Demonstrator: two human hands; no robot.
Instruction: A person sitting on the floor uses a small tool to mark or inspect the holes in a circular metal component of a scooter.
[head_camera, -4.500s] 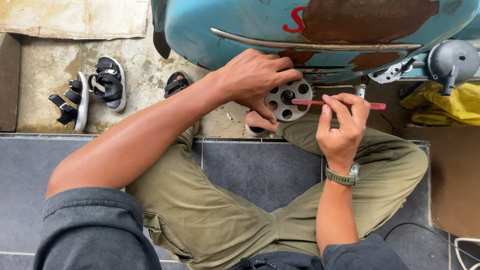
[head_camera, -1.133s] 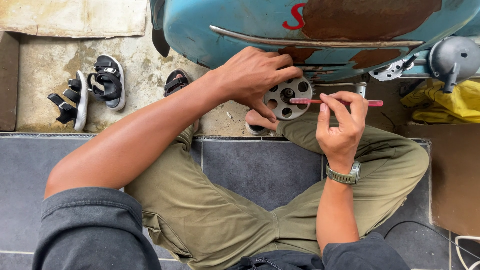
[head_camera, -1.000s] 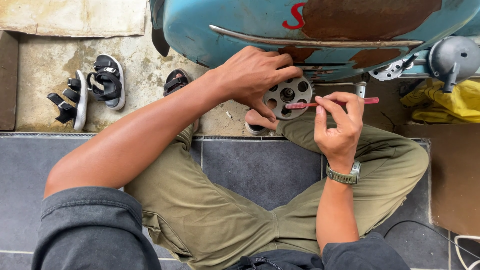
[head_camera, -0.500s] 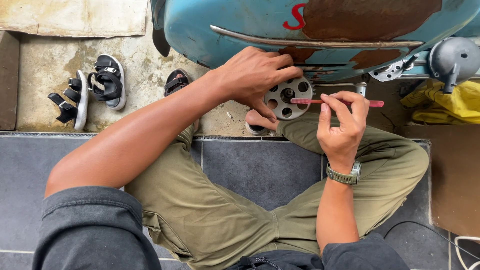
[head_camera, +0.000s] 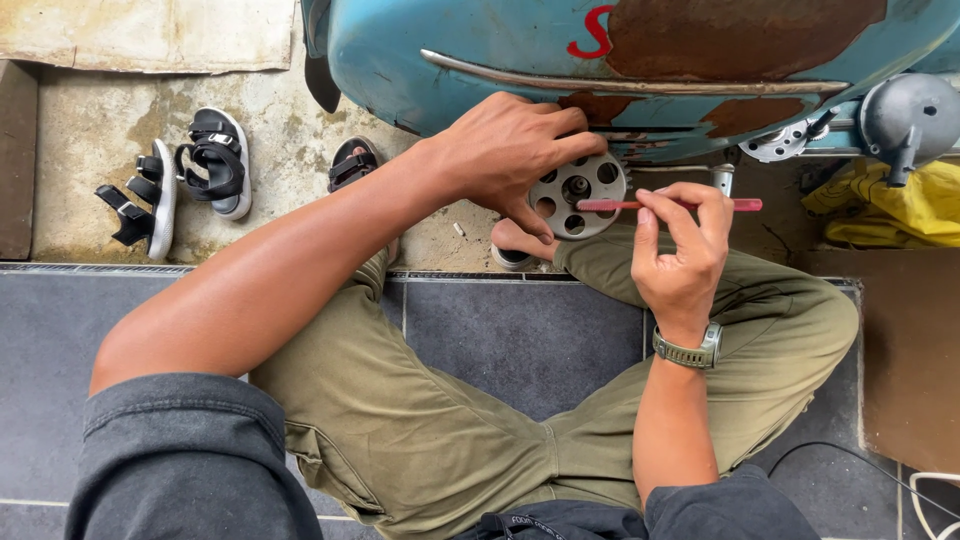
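Dark grey floor tiles (head_camera: 520, 340) are covering the near ground, giving way past a metal edge strip to rough, stained concrete (head_camera: 290, 150). A pair of black sandals (head_camera: 190, 180) is lying there beside a flattened cardboard sheet (head_camera: 150, 35). Soft daylight is falling evenly, casting no hard shadows.

Perforated disc (head_camera: 577, 195) set under scooter body (head_camera: 480, 50), at 12 o'clock of the crossed legs. Left hand (head_camera: 510, 150) laid on it from 10 o'clock; slim tool (head_camera: 610, 205) across its 3 o'clock edge. Sandals (head_camera: 185, 180) placed far at 9 o'clock.
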